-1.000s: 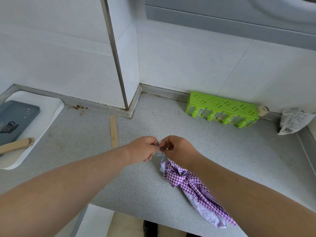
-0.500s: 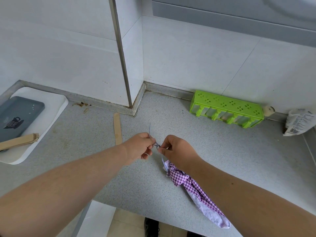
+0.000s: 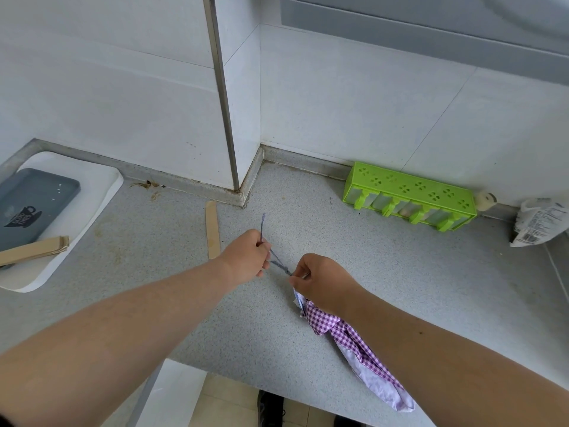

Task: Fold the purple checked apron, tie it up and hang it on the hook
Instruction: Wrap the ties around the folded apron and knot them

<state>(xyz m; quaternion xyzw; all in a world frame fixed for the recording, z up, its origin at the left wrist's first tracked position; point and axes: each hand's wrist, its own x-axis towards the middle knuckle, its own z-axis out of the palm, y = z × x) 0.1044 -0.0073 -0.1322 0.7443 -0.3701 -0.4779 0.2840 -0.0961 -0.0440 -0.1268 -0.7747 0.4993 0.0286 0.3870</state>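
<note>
Because the purple checked apron [image 3: 351, 337] is bunched into a soft, light roll lying on the counter [image 3: 385, 272] under the right forearm, it looks floppy and best held at its tied end. The right hand [image 3: 320, 282] pinches the thin string [image 3: 278, 264] at the knot; the left hand [image 3: 246, 257] grips the strands, pulling them taut.

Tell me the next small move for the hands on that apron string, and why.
Probably pull the hands apart to tighten the knot: the left hand pinches the string, the right hand holds the bundled apron, and a loop looks loose.
</note>
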